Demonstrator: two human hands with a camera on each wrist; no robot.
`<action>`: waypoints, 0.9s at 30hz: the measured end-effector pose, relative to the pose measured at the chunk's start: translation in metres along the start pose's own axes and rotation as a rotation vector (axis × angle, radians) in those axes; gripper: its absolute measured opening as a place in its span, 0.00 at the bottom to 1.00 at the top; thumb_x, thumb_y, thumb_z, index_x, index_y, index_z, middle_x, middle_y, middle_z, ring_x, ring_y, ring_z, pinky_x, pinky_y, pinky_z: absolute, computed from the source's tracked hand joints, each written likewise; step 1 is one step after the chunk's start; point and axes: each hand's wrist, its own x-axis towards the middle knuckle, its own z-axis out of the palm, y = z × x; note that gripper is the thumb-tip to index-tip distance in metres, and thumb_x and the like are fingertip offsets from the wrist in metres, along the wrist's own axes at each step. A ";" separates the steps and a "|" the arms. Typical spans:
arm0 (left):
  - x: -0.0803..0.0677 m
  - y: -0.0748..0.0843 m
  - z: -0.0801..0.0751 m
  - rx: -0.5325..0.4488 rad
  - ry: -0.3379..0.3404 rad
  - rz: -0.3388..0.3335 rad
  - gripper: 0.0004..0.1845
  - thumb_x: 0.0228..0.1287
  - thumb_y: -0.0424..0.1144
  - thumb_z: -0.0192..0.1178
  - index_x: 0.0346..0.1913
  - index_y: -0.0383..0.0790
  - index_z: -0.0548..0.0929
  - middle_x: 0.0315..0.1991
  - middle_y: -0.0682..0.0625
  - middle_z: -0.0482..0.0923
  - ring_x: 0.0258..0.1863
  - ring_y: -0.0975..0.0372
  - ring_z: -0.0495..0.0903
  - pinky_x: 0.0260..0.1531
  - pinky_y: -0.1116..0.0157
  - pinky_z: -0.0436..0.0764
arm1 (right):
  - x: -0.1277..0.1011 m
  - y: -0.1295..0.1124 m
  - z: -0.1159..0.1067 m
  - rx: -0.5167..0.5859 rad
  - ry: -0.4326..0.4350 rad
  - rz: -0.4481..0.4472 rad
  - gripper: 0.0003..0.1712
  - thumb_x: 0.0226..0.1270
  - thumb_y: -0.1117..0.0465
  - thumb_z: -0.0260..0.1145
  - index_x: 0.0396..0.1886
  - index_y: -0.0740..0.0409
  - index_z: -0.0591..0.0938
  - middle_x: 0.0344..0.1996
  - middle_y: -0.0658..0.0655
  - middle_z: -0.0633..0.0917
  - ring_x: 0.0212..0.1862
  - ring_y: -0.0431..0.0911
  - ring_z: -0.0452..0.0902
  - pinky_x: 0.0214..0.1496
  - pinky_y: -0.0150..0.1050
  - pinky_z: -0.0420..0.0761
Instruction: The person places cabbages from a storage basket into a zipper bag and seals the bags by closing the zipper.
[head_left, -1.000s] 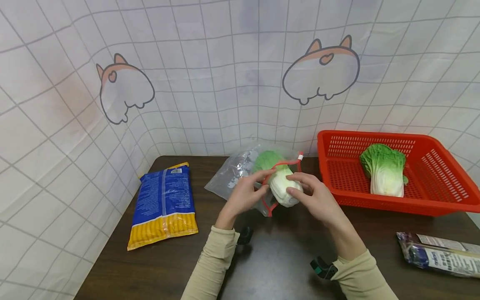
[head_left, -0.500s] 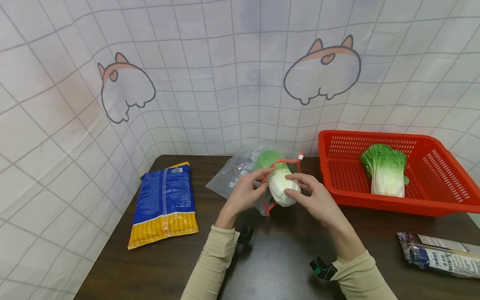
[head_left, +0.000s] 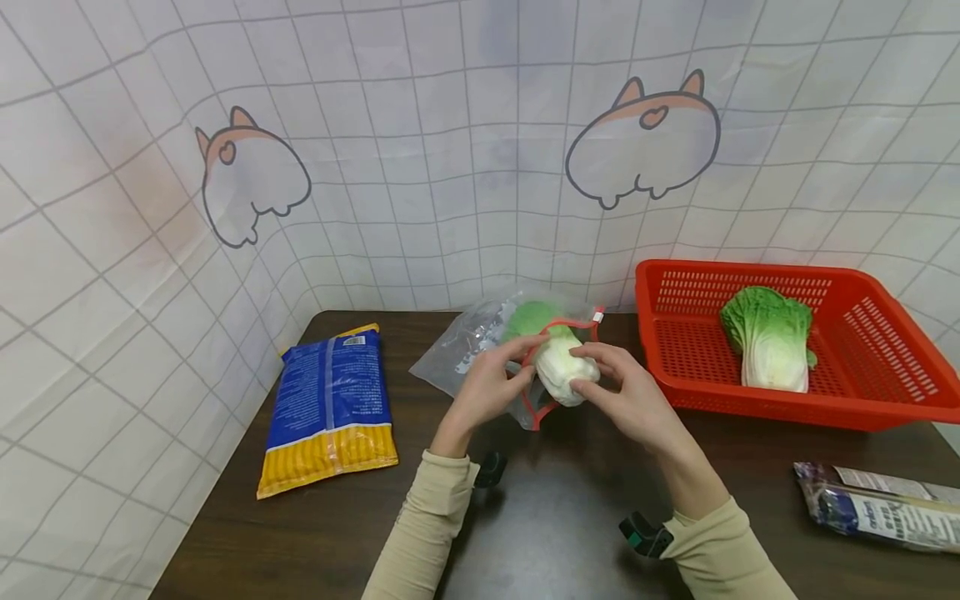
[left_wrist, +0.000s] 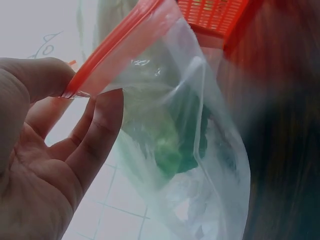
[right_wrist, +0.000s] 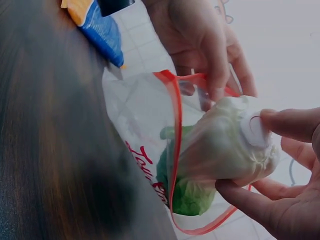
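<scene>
Cabbage [head_left: 566, 371] half inside bag [head_left: 480, 346], beside red basket [head_left: 885, 392].

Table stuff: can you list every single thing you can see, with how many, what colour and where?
cabbage in the bag: 1, green and white, leafy end inside the bag, white stem end sticking out
zip bag: 1, clear with a red rim, back middle of the table
red basket: 1, red, right side of the table
cabbage in the basket: 1, green and white, lying inside the basket
blue packet: 1, blue and yellow, flat on the left
dark packet: 1, dark with white labels, at the right edge
table: 1, dark brown
left hand: 1, fingers pinch the bag's red rim
right hand: 1, fingers hold the cabbage's stem end
</scene>
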 end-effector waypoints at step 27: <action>0.000 0.005 0.002 -0.052 0.042 -0.045 0.26 0.66 0.28 0.58 0.65 0.49 0.77 0.55 0.44 0.81 0.43 0.59 0.83 0.22 0.69 0.76 | -0.001 0.004 0.023 -0.459 0.295 -0.137 0.25 0.57 0.54 0.76 0.54 0.56 0.83 0.50 0.61 0.80 0.32 0.48 0.74 0.31 0.40 0.73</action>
